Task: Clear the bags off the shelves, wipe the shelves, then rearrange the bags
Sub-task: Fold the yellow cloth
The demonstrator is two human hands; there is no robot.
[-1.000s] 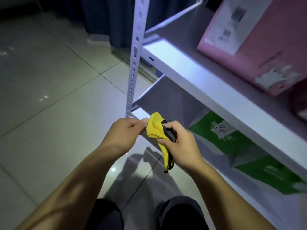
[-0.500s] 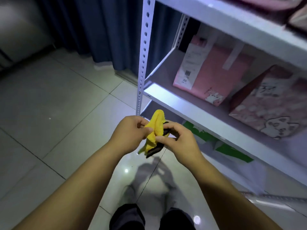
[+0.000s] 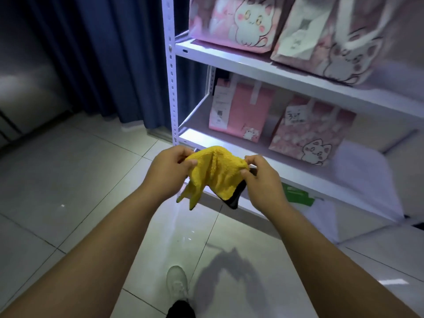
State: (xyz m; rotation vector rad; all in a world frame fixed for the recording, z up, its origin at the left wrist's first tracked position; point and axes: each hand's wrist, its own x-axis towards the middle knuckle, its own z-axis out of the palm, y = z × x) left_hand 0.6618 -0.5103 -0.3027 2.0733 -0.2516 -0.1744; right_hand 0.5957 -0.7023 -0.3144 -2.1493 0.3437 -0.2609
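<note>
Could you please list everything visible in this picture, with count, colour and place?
Terry wiping cloth: one, yellow with black backing, held between both hands.
Cat-print gift bags: two, pink, upper shelf.
Labelled gift bags: two, pink, middle shelf.
Flat bag: one, green and white, lowest shelf.
Perforated metal shelving rack: one, white, right side.
Curtain: one, dark blue, behind rack.
Tiled floor: pale grey, underfoot.
Shoe: one, white, bottom centre.
Left hand: pinches cloth's left edge.
Right hand: pinches cloth's right edge.

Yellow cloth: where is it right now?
Head view, centre: the yellow cloth is held between left hand and right hand, in front of the middle shelf.
</note>
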